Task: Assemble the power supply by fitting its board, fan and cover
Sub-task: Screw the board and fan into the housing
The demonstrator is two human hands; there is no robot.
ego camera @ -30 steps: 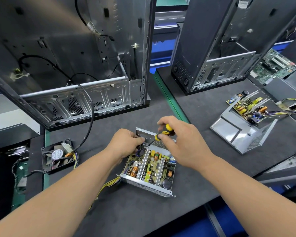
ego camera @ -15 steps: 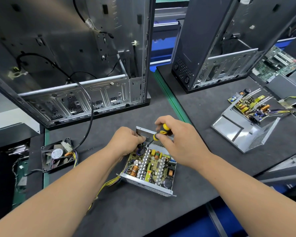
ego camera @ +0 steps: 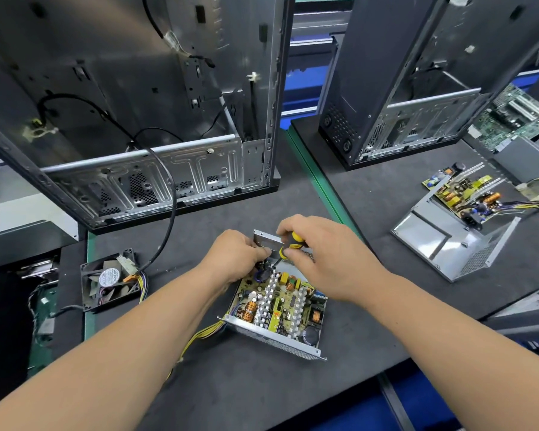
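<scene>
At frame centre the board (ego camera: 280, 301) sits in its metal case (ego camera: 273, 337) on the table (ego camera: 293, 393). Right hand (ego camera: 327, 259) pinches the screwdriver (ego camera: 288, 244); left hand (ego camera: 234, 256) pinches near the tip. Keep it upright, press, turn slowly.

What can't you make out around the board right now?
- Screwdriver tip and screw: head view, hidden among the fingers of the left hand and right hand.
- Board's far corner: covered by the hands.
- Fan label: too small to read.
</scene>
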